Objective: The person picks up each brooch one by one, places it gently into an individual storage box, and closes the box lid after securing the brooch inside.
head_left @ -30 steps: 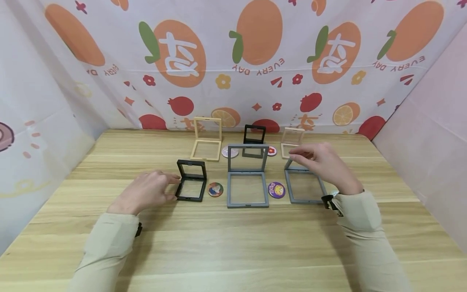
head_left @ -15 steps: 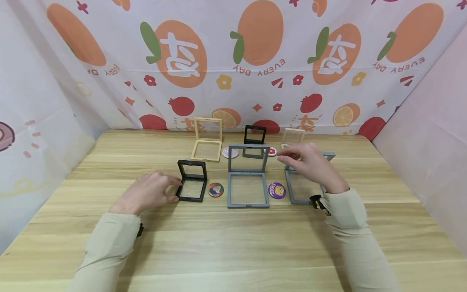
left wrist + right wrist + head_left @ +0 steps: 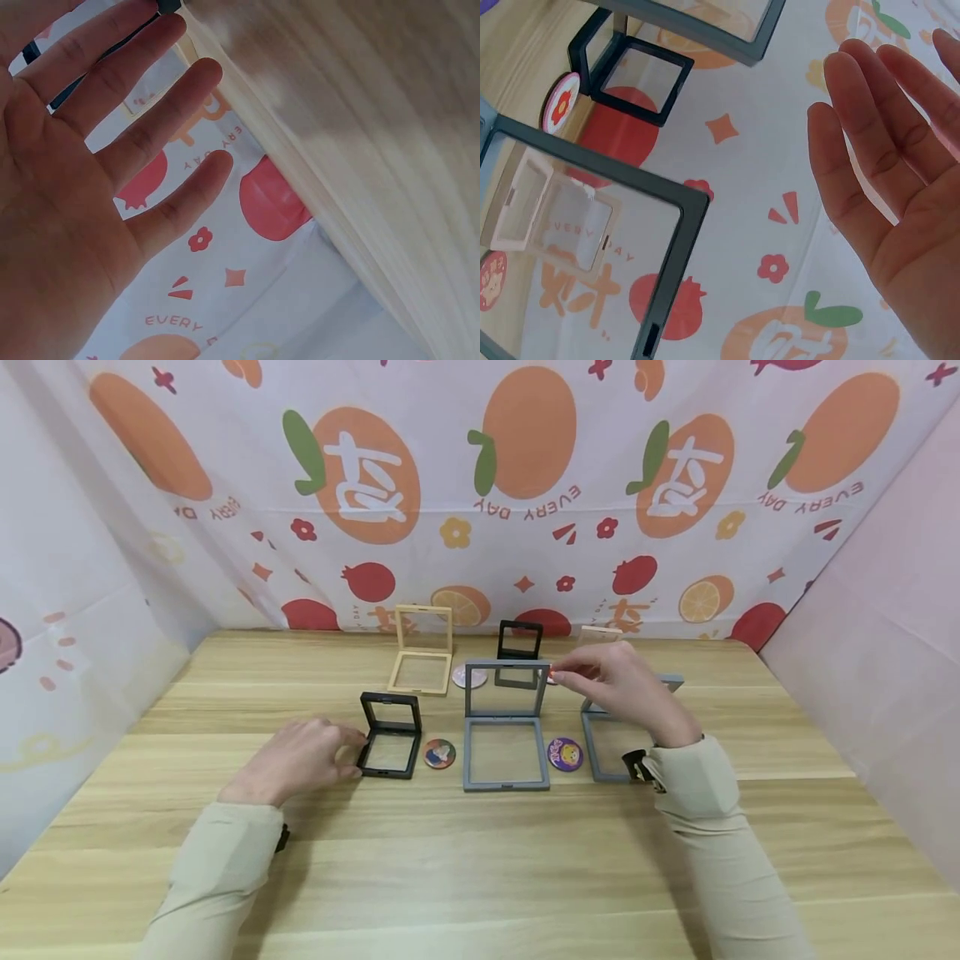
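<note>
My left hand [image 3: 296, 762] reaches to the left side of a small black display frame [image 3: 391, 699], its fingertips at that edge. Straight, spread fingers show in the left wrist view. The black frame stands hinged up with a clear window. My right hand [image 3: 626, 687] is raised, its fingertips right by the upper right corner of the large middle grey display frame [image 3: 507, 787]. Its palm and loosely extended fingers [image 3: 847, 180] hold nothing in the right wrist view. Beneath this hand is another hinged-up grey display frame [image 3: 590, 747], partly hidden by the wrist.
Round badges lie between the frames: a multicoloured one [image 3: 439, 753], a purple one [image 3: 566, 754], a pale one [image 3: 469, 677] and a red-flower one [image 3: 561, 103]. Behind stand a pale yellow frame [image 3: 418, 691], another black frame [image 3: 521, 624] and a pale pink frame [image 3: 517, 196]. A fruit-print curtain [image 3: 450, 560] backs the table.
My right hand has moved left, from the upright lid of the right grey display frame to the top corner of the middle one. The left hand has stayed at the small black display frame.
</note>
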